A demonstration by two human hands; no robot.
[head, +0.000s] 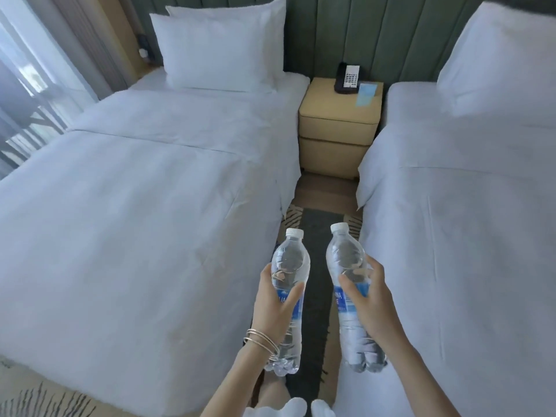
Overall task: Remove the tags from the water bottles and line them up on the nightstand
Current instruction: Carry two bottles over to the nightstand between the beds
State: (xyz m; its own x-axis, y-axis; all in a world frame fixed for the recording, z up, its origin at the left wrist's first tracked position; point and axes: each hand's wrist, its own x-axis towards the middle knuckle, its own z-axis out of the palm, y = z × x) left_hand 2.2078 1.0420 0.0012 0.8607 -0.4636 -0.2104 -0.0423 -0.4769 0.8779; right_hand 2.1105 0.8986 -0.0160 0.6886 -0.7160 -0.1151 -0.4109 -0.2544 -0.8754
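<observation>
Bedroom aisle [316, 236], fingers [296, 289] wrapping each bottle [290, 257]

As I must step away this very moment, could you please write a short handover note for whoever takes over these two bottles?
Left hand: grip round the left bottle at its blue label.
Right hand: grip round the right bottle likewise.
Both bottles are capped, held above the rug, short of the nightstand, which bears a phone and a pale blue card.
Done: bottles picked up; no tag shows on either.
Left: check for tags, then line both up on the nightstand.
</observation>
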